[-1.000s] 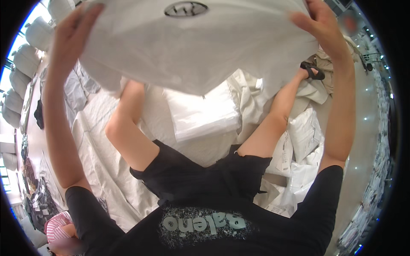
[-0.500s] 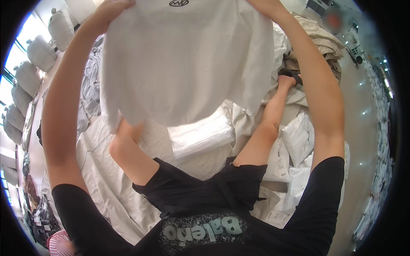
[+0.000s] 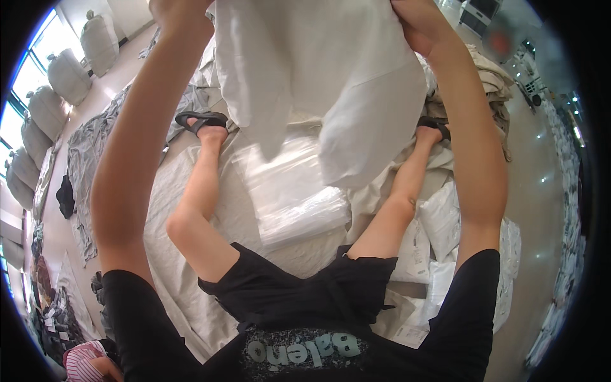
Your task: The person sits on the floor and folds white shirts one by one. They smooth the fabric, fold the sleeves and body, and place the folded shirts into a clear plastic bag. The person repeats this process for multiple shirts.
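Observation:
A white shirt [image 3: 318, 63] hangs in front of me, held up at the top edge of the view. My left hand [image 3: 183, 13] grips its left side and my right hand [image 3: 417, 27] its right side; the fingers are partly cut off by the frame. Folds run down the cloth, and its lower end dangles in uneven points. Under it, between my outstretched legs, lies a stack of clear plastic bags [image 3: 299, 213] on a beige cloth [image 3: 175, 280]. The upper part of the shirt is out of view.
Filled white plastic packages [image 3: 442, 219] lie beside my right leg. Behind my right foot is a pile of beige cloth [image 3: 487, 79]. Grey garments [image 3: 98, 153] spread on the floor at left, with large tied sacks [image 3: 67, 76] along the windows. Another person's striped sleeve [image 3: 86, 363] shows lower left.
The shirt has narrowed and bunched into folds, and its black print has left the view. My left hand has moved inward to the right. My left foot and more plastic bags are now uncovered.

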`<state>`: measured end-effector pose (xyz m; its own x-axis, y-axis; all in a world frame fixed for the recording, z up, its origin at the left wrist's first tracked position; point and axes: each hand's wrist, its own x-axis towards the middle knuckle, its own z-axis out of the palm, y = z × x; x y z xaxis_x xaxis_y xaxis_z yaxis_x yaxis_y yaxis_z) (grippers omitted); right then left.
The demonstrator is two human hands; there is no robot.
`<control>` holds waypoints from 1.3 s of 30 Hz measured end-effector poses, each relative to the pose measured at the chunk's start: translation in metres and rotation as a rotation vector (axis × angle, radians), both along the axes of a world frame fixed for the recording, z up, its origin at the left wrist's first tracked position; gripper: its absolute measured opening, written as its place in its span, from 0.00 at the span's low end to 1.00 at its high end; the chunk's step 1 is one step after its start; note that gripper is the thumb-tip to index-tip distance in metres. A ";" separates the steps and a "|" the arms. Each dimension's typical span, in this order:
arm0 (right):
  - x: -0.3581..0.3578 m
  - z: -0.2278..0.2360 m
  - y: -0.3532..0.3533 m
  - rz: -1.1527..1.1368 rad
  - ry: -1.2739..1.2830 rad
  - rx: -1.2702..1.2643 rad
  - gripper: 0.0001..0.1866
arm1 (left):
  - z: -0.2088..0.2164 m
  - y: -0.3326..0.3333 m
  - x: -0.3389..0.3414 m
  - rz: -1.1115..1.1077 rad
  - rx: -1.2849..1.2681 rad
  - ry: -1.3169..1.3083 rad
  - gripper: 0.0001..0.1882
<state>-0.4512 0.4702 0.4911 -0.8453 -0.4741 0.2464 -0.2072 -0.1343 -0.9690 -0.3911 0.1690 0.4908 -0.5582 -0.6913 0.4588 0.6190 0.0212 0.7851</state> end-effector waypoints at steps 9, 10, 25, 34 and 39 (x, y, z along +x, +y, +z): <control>-0.048 -0.063 -0.037 0.295 -0.184 -0.436 0.27 | -0.040 0.038 0.033 -0.304 0.069 0.136 0.14; -0.067 -0.079 -0.047 0.085 -0.162 -0.327 0.27 | -0.047 0.042 0.026 -0.282 0.137 0.119 0.14; 0.068 -0.527 -0.018 -0.262 -0.240 0.693 0.36 | -0.522 -0.042 0.137 -0.348 -0.144 -1.468 0.46; 0.146 -0.490 -0.061 -0.224 -0.194 0.388 0.23 | -0.393 -0.031 0.114 -0.790 0.529 -0.849 0.33; 0.194 -0.530 -0.120 -0.154 0.188 0.725 0.21 | -0.396 -0.006 0.122 -0.858 0.288 -1.076 0.42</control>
<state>-0.2569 0.3502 -0.0394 -0.8895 -0.4524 0.0647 -0.3422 0.5654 -0.7505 -0.2688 0.1631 0.0944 -0.8312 0.0434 -0.5542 -0.5411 -0.2921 0.7886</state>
